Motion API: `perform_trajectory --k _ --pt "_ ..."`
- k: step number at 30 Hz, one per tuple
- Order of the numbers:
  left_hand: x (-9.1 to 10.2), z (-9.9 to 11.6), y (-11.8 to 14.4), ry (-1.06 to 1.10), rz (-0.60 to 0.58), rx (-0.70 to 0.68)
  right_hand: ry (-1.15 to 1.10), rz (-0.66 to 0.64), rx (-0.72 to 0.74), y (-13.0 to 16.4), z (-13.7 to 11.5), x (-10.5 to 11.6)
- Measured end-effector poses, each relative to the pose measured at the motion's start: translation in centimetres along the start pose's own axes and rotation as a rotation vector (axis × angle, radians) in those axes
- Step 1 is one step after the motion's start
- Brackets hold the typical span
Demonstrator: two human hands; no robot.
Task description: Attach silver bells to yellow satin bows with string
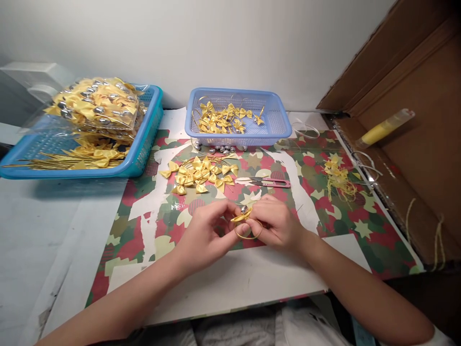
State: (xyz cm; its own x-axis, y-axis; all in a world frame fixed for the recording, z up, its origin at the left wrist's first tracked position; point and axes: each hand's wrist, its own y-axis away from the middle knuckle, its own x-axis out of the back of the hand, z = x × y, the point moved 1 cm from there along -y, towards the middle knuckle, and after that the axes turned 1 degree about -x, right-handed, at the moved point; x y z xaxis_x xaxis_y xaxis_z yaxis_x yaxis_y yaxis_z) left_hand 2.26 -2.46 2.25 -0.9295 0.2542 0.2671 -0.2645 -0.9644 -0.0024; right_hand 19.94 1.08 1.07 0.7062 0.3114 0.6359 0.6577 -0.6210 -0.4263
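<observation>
Between my two hands, near the front middle of the work surface, is a yellow ribbon bow (239, 218) with a silver bell (244, 209) on it. A thin gold cord (248, 238) loops below the bow. My left hand (212, 228) pinches the bow from the left, its thumb against the cord loop. From the right, my right hand (275, 221) has its fingers closed at the bow and cord; parts of its grip are hidden. Just beyond lie a pile of yellow bows (201, 173) with gold cords and a pair of thread snips (272, 182) with pink handles.
A blue basket (284, 126) of belled bows stands at the back, loose silver bells (226, 150) before it. On the left, a larger blue basket (144, 154) holds gold cords and a bagged heap (101, 103). Yellow scraps (340, 178) lie right, beside a cardboard wall (406, 120).
</observation>
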Motion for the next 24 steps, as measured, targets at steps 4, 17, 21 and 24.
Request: perform_trajectory --k 4,17,21,24 --pt "0.07 0.15 0.15 -0.088 0.038 -0.060 0.074 -0.017 -0.005 -0.01 -0.08 0.03" --pt "-0.27 0.40 0.19 0.194 -0.014 0.063 -0.237 0.182 -0.131 0.18 -0.59 -0.90" --pt "-0.06 0.21 0.02 0.207 -0.029 0.081 -0.140 0.098 -0.092 0.16 -0.25 -0.74" --pt "0.50 0.18 -0.25 0.258 -0.073 0.122 -0.041 0.049 -0.032 0.14 0.08 -0.45"
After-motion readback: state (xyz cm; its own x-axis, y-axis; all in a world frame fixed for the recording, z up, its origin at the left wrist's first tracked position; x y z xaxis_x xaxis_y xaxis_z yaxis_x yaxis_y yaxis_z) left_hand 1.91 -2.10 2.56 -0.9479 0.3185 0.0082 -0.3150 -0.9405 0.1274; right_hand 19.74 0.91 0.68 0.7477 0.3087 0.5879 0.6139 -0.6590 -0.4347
